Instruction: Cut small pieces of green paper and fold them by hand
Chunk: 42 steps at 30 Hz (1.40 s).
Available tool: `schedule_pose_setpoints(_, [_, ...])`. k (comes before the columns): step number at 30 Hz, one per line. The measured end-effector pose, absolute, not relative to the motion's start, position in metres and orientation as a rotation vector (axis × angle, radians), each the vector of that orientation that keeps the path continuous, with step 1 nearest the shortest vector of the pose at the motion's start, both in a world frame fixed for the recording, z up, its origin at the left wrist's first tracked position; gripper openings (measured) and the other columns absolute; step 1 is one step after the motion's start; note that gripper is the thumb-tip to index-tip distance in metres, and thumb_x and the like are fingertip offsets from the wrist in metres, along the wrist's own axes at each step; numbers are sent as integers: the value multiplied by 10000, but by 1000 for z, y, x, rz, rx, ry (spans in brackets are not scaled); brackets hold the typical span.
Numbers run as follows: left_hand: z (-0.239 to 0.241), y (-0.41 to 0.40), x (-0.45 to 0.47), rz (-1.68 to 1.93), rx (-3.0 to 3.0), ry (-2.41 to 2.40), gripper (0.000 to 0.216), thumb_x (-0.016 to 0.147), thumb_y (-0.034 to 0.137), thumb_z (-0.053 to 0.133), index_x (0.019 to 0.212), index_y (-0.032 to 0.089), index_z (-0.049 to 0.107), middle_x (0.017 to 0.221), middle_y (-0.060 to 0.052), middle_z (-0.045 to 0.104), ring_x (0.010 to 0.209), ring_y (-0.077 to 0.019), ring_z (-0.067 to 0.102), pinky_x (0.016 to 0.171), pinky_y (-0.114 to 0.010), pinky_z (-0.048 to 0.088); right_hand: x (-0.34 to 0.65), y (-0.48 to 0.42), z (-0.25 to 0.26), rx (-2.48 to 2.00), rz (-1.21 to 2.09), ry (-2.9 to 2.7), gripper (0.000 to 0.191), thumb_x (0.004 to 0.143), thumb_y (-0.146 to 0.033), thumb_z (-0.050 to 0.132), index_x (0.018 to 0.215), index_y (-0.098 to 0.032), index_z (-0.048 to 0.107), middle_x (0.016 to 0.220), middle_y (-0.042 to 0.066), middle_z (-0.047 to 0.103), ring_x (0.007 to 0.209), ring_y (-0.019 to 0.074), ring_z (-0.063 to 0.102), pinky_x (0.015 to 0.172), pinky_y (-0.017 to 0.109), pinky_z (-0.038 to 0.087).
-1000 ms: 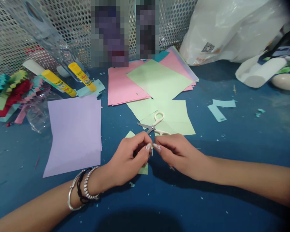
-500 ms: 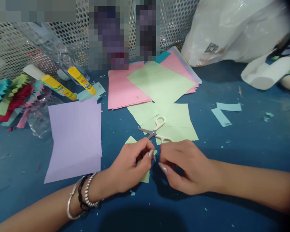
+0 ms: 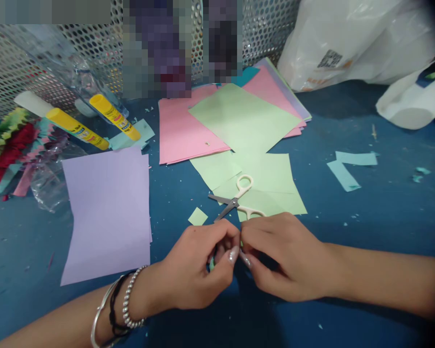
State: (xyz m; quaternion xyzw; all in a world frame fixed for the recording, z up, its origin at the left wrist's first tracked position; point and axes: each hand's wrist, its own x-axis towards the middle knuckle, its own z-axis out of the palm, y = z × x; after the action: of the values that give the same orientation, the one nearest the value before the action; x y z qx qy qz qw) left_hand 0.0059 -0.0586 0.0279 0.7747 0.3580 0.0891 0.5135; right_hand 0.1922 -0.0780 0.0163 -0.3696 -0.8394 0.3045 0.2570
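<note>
My left hand (image 3: 203,263) is closed in a pinch on a small piece of light green paper (image 3: 212,263), of which only slivers show between the fingers. Fingertip to fingertip with it, my right hand (image 3: 284,256) is also pinched closed at the same piece; most of the paper is hidden. Just beyond my hands lie scissors (image 3: 234,202) with white handles and parted blades, partly on light green paper sheets (image 3: 271,181). A small green paper square (image 3: 197,216) rests beside the blade tips.
Purple paper (image 3: 107,217) lies at left, near two yellow glue sticks (image 3: 78,128) and fringed paper strips (image 3: 10,140). Pink sheets (image 3: 188,130) are stacked at the back under a green sheet (image 3: 244,116). Blue strips (image 3: 355,158) and a white plastic bag (image 3: 348,43) are at right.
My hands have come together, fingertips now meeting. The green paper that stuck out below my left hand no longer shows on the table. The view has shifted slightly.
</note>
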Motion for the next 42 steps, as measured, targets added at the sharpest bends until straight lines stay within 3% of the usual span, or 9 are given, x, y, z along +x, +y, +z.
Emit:
schedule_pose_setpoints(5, [29, -58, 7, 222, 1831, 884, 36, 803, 157, 448, 779, 182, 452, 581, 62, 479, 484, -58, 415, 469, -152, 342, 192, -76, 15, -984, 839, -2290, 87, 741, -161, 445, 665, -188, 412, 586, -36, 418, 526, 98, 354, 471, 236, 271])
schedule_pose_setpoints(12, [29, -57, 7, 192, 1837, 899, 95, 843, 174, 390, 789, 185, 467, 619, 40, 541, 542, -79, 479, 530, -180, 376, 193, -78, 15, -949, 828, -2327, 86, 738, -158, 443, 656, -183, 437, 591, -23, 430, 537, 107, 357, 484, 240, 287])
schedule_pose_setpoints(18, [34, -55, 5, 184, 1820, 838, 7, 787, 174, 468, 793, 174, 466, 589, 56, 484, 505, -68, 440, 491, -166, 357, 191, -76, 15, -933, 832, -2328, 73, 742, -153, 442, 676, -178, 458, 590, -14, 464, 547, 110, 402, 501, 233, 304])
schedule_pose_setpoints(42, [31, -57, 5, 204, 1852, 827, 75, 829, 176, 388, 793, 182, 455, 611, 42, 521, 515, -83, 443, 497, -191, 364, 191, -79, 16, -956, 728, -2346, 118, 744, -176, 440, 631, -175, 474, 566, -4, 472, 534, 114, 397, 492, 228, 316])
